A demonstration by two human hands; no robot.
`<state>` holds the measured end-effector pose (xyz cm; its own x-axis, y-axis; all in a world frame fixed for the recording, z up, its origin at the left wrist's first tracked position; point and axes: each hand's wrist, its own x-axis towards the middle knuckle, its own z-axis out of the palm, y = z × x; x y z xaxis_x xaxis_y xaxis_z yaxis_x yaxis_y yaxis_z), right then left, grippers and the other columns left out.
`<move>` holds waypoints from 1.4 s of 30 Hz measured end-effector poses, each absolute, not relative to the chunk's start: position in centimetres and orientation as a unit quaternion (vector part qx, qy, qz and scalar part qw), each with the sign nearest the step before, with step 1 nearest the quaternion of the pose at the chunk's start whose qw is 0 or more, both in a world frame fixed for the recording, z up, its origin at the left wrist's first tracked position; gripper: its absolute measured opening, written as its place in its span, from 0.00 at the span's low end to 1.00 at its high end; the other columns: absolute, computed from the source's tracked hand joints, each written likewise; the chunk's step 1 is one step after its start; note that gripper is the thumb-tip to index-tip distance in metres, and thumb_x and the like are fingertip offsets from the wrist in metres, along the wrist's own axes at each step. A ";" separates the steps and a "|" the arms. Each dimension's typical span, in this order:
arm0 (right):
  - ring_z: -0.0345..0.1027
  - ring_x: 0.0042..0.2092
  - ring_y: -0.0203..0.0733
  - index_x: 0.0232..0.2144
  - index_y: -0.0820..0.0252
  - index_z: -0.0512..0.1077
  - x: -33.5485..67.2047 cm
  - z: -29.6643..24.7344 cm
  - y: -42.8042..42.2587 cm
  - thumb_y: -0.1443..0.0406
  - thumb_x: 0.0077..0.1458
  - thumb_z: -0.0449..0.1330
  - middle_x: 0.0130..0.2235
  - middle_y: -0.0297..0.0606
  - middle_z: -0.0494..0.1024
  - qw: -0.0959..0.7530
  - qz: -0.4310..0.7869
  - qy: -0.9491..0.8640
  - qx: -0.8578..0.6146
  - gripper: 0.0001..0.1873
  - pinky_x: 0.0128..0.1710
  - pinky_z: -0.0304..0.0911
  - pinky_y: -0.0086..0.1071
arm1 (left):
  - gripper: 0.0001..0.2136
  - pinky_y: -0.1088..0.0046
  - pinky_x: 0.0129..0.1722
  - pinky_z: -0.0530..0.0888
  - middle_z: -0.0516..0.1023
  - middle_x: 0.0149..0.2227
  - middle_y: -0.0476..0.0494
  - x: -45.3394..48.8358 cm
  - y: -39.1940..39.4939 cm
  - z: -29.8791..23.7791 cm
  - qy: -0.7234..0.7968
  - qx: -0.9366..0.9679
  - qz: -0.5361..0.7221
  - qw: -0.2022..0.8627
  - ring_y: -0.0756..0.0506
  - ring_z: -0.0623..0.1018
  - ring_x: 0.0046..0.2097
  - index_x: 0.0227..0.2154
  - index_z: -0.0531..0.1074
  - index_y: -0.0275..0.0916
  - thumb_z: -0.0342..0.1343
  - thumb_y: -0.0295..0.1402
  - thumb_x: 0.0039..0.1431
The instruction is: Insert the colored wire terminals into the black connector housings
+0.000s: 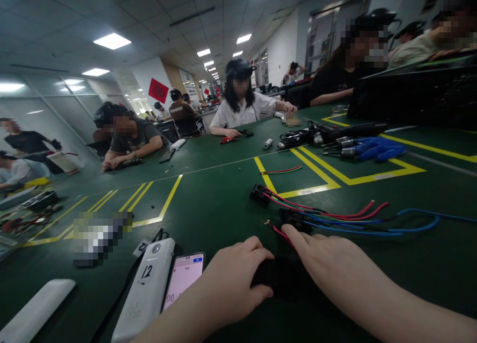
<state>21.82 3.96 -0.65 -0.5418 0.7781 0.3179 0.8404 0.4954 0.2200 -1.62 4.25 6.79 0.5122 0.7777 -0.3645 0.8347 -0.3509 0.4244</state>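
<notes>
My left hand (242, 273) is closed, its thumb and curled fingers on a dark black part (274, 278) whose shape is hard to make out. Beside it, my right hand (331, 263) has its index finger stretched along a red wire (281, 232) with a bare gold-coloured terminal (266, 222) at its end. The other right fingertips, and whatever they grip, are hidden behind the hand. Just beyond my hands lie a black connector (261, 194) with red and green wires and a second black connector (296, 219) with blue wires (395, 231).
Left of my hands are a phone (185, 276) and white power banks (145, 293) (39, 310). Ahead lie short wires (282, 170), blue gloves (380, 148) and screwdrivers (341, 151). A black case (413, 94) stands right. People sit across the green table (212, 199).
</notes>
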 end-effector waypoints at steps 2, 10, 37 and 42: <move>0.84 0.30 0.46 0.57 0.60 0.82 21.8 -0.9 4.0 0.83 0.56 0.61 0.36 0.41 0.90 0.092 -0.186 -0.869 -0.449 0.29 0.26 0.72 0.30 | 0.23 0.54 0.63 0.79 0.81 0.62 0.39 -1.7 4.3 6.7 0.483 0.827 -0.041 0.285 0.33 0.83 0.59 0.63 0.82 0.42 0.72 0.34 0.65; 0.83 0.41 0.47 0.46 0.57 0.80 21.3 -1.4 4.2 0.81 0.55 0.61 0.42 0.42 0.88 0.133 -0.178 -0.890 -0.399 0.22 0.34 0.75 0.32 | 0.23 0.45 0.77 0.68 0.73 0.75 0.35 -1.8 4.2 5.8 0.409 0.871 -0.009 0.273 0.30 0.71 0.75 0.62 0.82 0.40 0.73 0.34 0.65; 0.87 0.34 0.48 0.50 0.48 0.78 24.5 3.8 2.7 0.74 0.55 0.74 0.44 0.30 0.92 0.164 0.013 -0.915 -0.368 0.23 0.27 0.71 0.35 | 0.18 0.51 0.67 0.76 0.79 0.65 0.34 -0.8 5.6 5.4 0.566 0.806 -0.014 0.174 0.32 0.79 0.66 0.63 0.76 0.38 0.67 0.31 0.74; 0.85 0.28 0.51 0.47 0.49 0.80 22.0 1.1 -0.2 0.69 0.46 0.82 0.36 0.29 0.90 0.085 -0.013 -0.929 -0.359 0.27 0.23 0.67 0.39 | 0.27 0.50 0.71 0.73 0.81 0.66 0.37 -1.2 5.7 5.4 0.556 0.799 0.005 0.231 0.32 0.78 0.69 0.66 0.75 0.41 0.74 0.34 0.68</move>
